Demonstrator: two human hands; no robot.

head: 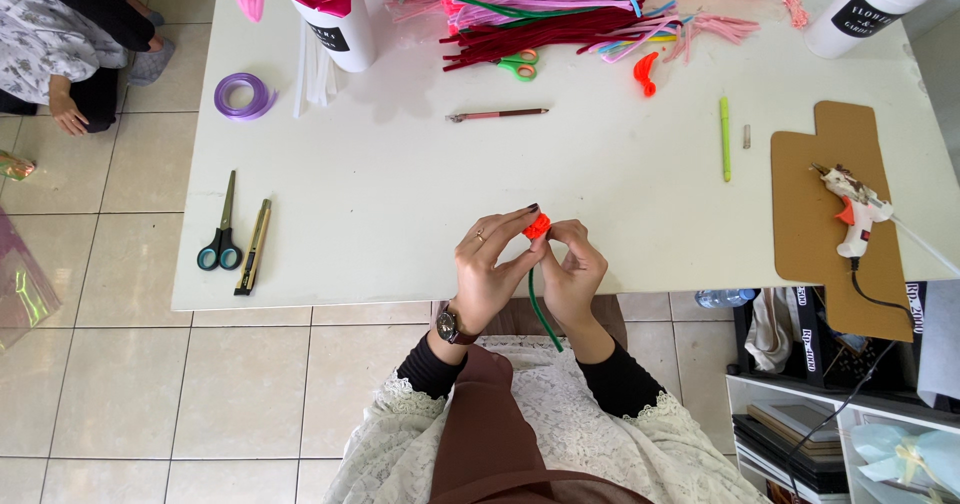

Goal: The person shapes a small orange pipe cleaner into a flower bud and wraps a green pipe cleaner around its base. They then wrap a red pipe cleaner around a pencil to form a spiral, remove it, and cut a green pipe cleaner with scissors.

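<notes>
Orange fuzzy bud pinched shut between my left hand & right hand, green stem below it; best kept tight.

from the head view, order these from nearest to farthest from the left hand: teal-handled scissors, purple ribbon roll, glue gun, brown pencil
1. Brown pencil, just beyond the left hand on the table.
2. Teal-handled scissors, off to the left by the near edge.
3. Purple ribbon roll, at the far left.
4. Glue gun, far right on the cardboard.
</notes>
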